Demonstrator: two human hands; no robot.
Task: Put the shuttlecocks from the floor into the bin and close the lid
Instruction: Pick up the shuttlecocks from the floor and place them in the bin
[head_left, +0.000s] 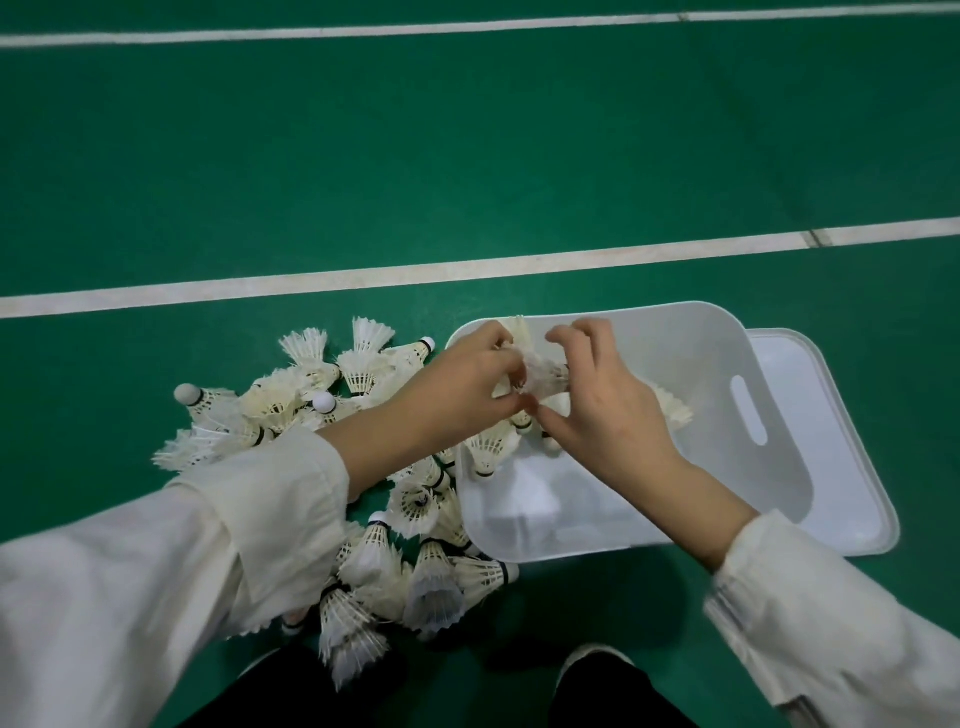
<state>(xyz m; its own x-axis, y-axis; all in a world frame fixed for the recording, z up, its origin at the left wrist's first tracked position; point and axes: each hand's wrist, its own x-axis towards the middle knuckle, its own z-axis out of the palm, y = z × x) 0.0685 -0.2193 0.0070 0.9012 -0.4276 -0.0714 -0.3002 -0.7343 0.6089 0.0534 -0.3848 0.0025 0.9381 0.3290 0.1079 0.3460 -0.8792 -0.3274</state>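
A white plastic bin (737, 364) stands open on the green floor at centre right. Above its left half, my left hand (457, 384) and my right hand (608, 410) both hold a small bunch of white shuttlecocks (540, 371) between their fingers. A few shuttlecocks (488, 447) lie inside the bin under my hands, and one (672, 408) pokes out behind my right hand. A heap of white feather shuttlecocks (311, 384) lies on the floor left of the bin, and more shuttlecocks (415, 571) lie in front of it. The bin's white lid (841, 441) lies flat under and to the right of the bin.
White court lines (467, 270) cross the green floor beyond the bin. My cream sleeves (182, 561) reach in from both lower corners. Dark trousers and shoes (597, 675) show at the bottom edge, close to the nearest shuttlecocks.
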